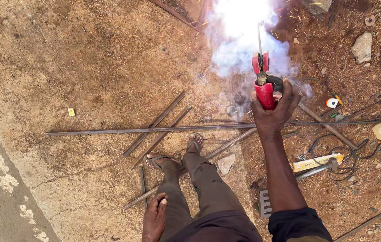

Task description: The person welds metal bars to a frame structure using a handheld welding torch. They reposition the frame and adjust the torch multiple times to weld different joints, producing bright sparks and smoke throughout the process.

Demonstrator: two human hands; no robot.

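The long steel bar (154, 130) runs across the dirt just below your right hand (273, 110) and off to its left, under your sandalled feet. Beyond that hand's knuckles, a white flare with smoke (239, 27) hides the rod's tip. Your right hand is wrapped tight around the red welding holder (264, 85), its thin rod (259, 38) pointing away. Your left hand (154, 219) rests on your knee, fingers loosely together.

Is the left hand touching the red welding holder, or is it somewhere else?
Apart. The head view shows the left hand resting on the person's own knee low in the picture, while the red welding holder is gripped by the right hand far above it.
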